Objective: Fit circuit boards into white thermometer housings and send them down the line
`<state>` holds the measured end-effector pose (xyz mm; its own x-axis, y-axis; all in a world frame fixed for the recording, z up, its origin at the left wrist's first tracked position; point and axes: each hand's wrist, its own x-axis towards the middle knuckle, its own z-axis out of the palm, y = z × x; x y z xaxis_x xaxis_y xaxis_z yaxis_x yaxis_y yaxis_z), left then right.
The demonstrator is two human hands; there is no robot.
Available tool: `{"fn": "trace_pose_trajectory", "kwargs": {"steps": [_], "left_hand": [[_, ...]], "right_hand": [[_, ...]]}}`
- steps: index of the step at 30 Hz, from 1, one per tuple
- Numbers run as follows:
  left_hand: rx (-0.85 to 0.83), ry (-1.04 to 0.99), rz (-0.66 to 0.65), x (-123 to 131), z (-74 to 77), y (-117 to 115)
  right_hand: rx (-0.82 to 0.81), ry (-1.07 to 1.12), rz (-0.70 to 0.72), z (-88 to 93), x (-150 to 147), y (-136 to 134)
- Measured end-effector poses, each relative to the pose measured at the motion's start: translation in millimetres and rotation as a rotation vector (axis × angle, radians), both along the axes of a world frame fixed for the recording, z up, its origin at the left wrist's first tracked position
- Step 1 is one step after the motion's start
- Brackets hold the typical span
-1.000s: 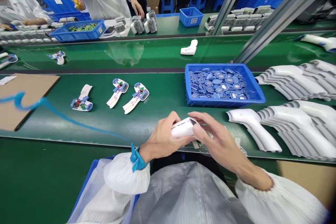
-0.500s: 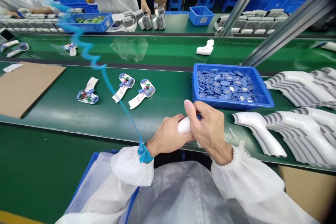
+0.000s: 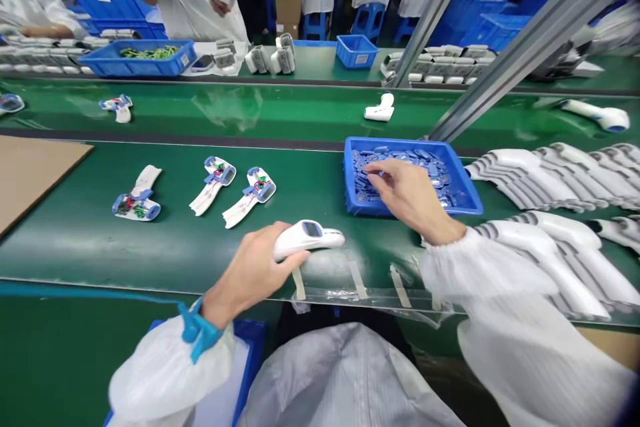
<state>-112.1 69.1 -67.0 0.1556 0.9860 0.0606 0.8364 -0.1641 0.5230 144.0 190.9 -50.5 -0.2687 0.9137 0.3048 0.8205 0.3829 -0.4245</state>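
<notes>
At a green conveyor belt, the left hand holds a white thermometer housing just above the belt's near edge. Its fingers are closed around the body, and the small dark window on top faces up. The housing looks like a light, stiff, hollow plastic shell. Its smooth surface might slip a little, so the thick body seems the best place to hold it, with fingers kept off the window.

The right hand reaches over a blue tray heaped with small blue parts. Its fingers dip down among them, though from this view I can't tell whether they have closed on a piece.

To the left, three open housings lie on the belt, showing blue parts and wiring. To the right are overlapping rows of white shells. A blue strap circles the left wrist.
</notes>
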Motion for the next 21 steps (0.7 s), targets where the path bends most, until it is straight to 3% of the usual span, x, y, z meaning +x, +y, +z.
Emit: {"fn": "trace_pose_trajectory", "kwargs": {"steps": [3,5,7,9,12,15,18,21], "left_hand": [[0.161,0.209,-0.048,-6,3.3,9],[0.183,0.427,-0.108,2,3.3,16],[0.162,0.518,-0.126,11,2.8,23],[0.134,0.398,-0.039,15,2.0,27],[0.073,-0.016,0.141,11,1.4,29],[0.01,-0.363,0.144,14,4.0,30],[-0.051,-0.422,0.046,32,11.0,29],[-0.046,-0.308,-0.023,54,17.9,30]], "right_hand": [[-0.032,-0.202,0.068,-8.7,10,36],[-0.059,-0.209,0.068,-14.1,9,48],[-0.062,-0.19,0.05,-15.0,9,52],[-0.056,-0.139,0.034,-11.5,13,53],[-0.04,-0.037,-0.008,-2.8,23,47],[-0.138,0.316,-0.018,4.9,27,26],[-0.366,0.698,0.057,11.6,19,-12],[-0.496,0.758,0.115,15.9,7,-51]]}}
